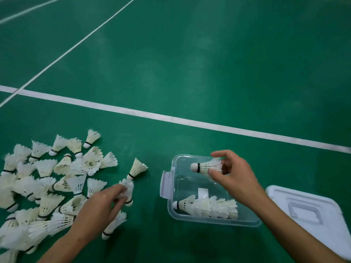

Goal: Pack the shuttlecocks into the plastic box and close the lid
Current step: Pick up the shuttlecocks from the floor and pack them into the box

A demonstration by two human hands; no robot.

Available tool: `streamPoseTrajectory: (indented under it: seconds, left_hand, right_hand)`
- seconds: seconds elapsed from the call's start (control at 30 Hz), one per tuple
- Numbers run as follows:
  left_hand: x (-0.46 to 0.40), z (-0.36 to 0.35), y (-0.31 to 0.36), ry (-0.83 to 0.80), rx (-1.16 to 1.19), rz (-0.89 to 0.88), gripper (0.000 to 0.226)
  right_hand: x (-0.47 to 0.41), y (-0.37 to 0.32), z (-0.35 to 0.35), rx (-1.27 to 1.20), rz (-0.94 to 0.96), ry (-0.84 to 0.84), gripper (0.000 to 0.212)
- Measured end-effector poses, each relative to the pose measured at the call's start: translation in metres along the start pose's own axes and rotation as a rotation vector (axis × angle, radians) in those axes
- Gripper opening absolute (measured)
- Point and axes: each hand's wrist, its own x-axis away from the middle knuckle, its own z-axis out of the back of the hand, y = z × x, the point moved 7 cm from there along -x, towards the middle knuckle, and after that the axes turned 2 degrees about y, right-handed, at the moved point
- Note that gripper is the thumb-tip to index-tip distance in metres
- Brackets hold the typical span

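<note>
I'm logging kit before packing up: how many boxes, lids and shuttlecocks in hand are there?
Plastic box: 1
Lid: 1
Held shuttlecocks: 2 (left shuttlecock in left hand, right shuttlecock in right hand)
Total: 4
The floor pile and the nested row in the box overlap too much to count.

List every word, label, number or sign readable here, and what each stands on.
None can be read.
Round yellowish sticker inside the upturned white feather shuttlecock: print too small.
Plain white label on the clear plastic box: blank.
White court lines on the green floor: no lettering.
</note>
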Motion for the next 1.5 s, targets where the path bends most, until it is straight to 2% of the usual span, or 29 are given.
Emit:
streamPoseTrajectory:
  seconds: [0.1, 0.23, 0.37, 0.57, 0.67, 0.77, 0.83, 0.97, 1.07, 1.13, 1.2, 1.33, 1.5]
  left_hand:
    - [-0.014, 0.026, 0.042, 0.096, 0.065, -0.085, 0.011]
    - [-0.035, 0.036, 0.085, 0.091, 0.121, -0.179, 0.027]
    - [-0.048, 0.038, 0.109, 0.052, 0.297, -0.195, 0.010]
    - [-0.071, 0.047, 0.134, 0.141, 0.381, -0.228, 0.031]
    - [-0.083, 0.041, 0.142, 0.108, 0.421, -0.235, 0.053]
    - [-0.092, 0.031, 0.152, 0.064, 0.406, -0.254, 0.062]
    - [-0.099, 0.024, 0.158, 0.033, 0.384, -0.271, 0.064]
    - [-0.120, 0.005, 0.179, -0.044, 0.332, -0.336, 0.076]
    - [-0.135, -0.017, 0.199, -0.119, 0.303, -0.379, 0.085]
    - [-0.142, -0.031, 0.209, -0.164, 0.293, -0.395, 0.086]
    - [-0.144, -0.046, 0.216, -0.208, 0.286, -0.392, 0.086]
    - [-0.137, -0.072, 0.216, -0.311, 0.223, -0.285, 0.088]
    - [-0.131, -0.083, 0.213, -0.231, 0.132, -0.208, 0.063]
  right_hand:
    - [-0.003, 0.046, -0.016, 0.044, -0.092, -0.049, 0.040]
    - [-0.018, 0.077, -0.066, 0.096, -0.132, -0.142, 0.038]
    - [-0.033, 0.085, -0.108, 0.129, -0.128, -0.211, 0.037]
    - [-0.036, 0.087, -0.135, 0.144, -0.119, -0.247, 0.036]
    - [-0.037, 0.087, -0.134, 0.101, -0.137, -0.268, 0.041]
    - [-0.033, 0.082, -0.119, 0.051, -0.145, -0.304, 0.050]
    - [-0.030, 0.075, -0.096, -0.005, -0.145, -0.272, 0.049]
    - [-0.016, 0.040, -0.025, -0.201, -0.054, -0.049, 0.030]
    - [-0.006, 0.014, -0.005, -0.275, 0.015, -0.056, 0.035]
    - [-0.008, 0.015, -0.010, -0.223, 0.010, -0.054, 0.036]
    - [-0.011, 0.026, -0.014, -0.170, 0.015, -0.022, 0.025]
    - [-0.008, 0.061, -0.009, -0.010, -0.018, 0.097, 0.017]
    - [-0.003, 0.087, -0.022, 0.180, -0.100, 0.067, 0.016]
